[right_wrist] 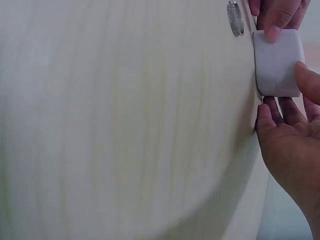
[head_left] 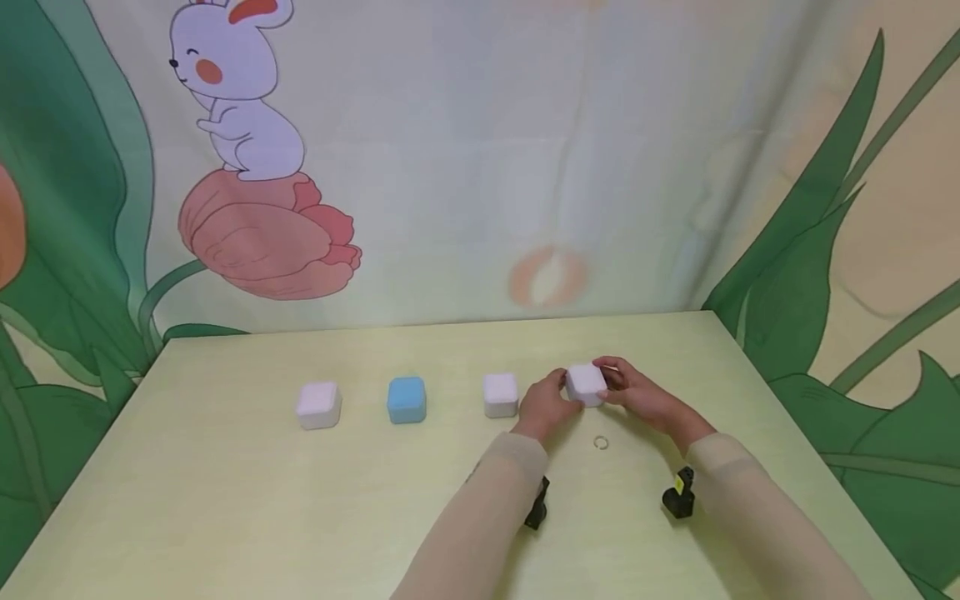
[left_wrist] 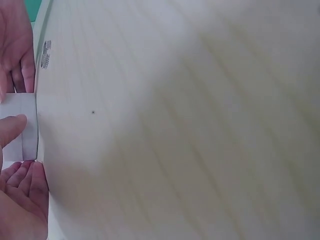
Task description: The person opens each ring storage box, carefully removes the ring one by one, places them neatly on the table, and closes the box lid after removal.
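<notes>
At the right of the row, a white rounded cube [head_left: 585,383] rests on the table between both hands. My left hand [head_left: 547,406] holds its left side, thumb across the near face. From the other side my right hand [head_left: 645,396] grips it, thumb also on the near face. The right wrist view shows the white rounded cube [right_wrist: 277,65] with fingers at both sides and its near face smooth. A small metal ring [head_left: 601,442] lies on the table just nearer than the cube. Whether the cube is hollow underneath is hidden.
Left of my hands stand another white rounded cube [head_left: 500,395], a blue rounded cube [head_left: 407,400] and a third white cube [head_left: 318,405], spaced apart in a row. The pale wooden table [head_left: 225,508] ends at a printed curtain [head_left: 450,167]. Black wrist-camera mounts [head_left: 678,496] hang below the forearms.
</notes>
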`<state>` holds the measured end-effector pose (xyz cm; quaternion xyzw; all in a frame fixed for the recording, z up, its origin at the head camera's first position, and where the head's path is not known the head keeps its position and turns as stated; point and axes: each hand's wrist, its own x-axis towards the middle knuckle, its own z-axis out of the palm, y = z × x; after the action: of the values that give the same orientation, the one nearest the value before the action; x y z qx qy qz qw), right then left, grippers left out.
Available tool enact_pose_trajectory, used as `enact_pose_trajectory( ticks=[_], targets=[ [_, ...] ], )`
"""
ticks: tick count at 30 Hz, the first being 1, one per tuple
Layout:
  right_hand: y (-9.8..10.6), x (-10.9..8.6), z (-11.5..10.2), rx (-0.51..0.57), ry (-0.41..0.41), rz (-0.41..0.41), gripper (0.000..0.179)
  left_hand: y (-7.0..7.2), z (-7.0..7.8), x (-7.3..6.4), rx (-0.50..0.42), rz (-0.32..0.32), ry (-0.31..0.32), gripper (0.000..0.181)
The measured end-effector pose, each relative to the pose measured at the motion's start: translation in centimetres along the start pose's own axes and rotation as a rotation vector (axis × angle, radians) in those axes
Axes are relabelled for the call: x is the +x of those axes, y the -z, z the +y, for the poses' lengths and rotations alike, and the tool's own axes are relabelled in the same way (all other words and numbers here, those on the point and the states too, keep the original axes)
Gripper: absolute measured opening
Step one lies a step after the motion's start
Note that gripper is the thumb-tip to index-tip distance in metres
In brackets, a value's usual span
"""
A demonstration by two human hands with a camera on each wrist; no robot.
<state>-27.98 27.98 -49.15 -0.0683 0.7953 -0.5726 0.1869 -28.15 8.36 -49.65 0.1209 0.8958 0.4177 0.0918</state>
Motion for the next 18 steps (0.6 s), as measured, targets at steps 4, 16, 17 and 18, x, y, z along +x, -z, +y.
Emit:
enact_pose_trajectory(
  ticks=[4, 16, 17, 18],
  targets=[
    [0.1, -0.2, -0.1, -0.007, -0.005, -0.011, 0.065, -0.3, -0.2, 0.2, -0.038, -0.021, 0.015, 0.069],
    [-0.2, -0.5, -0.9, -0.099, -0.064, 0.02, 0.069, -0.1, 0.4, 0.0, -0.132, -0.038, 0.036, 0.074],
    [-0.2, -0.5, -1.1, -0.117, -0.072, 0.037, 0.069, -0.1, 0.5, 0.0, -0.139, -0.033, 0.042, 0.074],
    [-0.3, -0.5, -1.2, -0.134, -0.081, 0.064, 0.068, -0.2, 0.6, 0.0, -0.148, -0.026, 0.048, 0.074]
  ],
)
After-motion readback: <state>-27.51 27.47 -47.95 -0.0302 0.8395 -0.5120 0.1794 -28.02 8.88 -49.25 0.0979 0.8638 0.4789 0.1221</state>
